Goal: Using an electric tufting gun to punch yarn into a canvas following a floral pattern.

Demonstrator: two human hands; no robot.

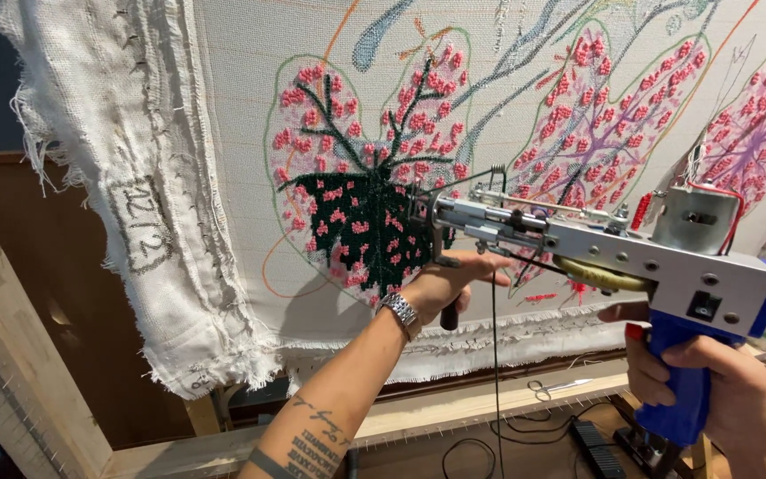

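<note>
A tufting gun [596, 253], silver metal with a blue grip, points its needle at a stretched white cloth [241, 133]. The needle tip meets a leaf outline partly filled with dark green and pink yarn [361, 217]. My right hand [720, 390] is closed around the blue grip at the lower right. My left hand [445, 284], with a metal watch on the wrist, grips the gun's black front handle under the barrel. A thin dark yarn strand [493, 355] hangs down from the gun.
The cloth is pinned over a wooden frame [37, 355] whose rail runs along the bottom. More pink and purple leaf shapes [596, 124] fill the cloth to the right. Scissors [556, 387] lie on the lower rail. Cables and a power brick [596, 448] lie on the floor below.
</note>
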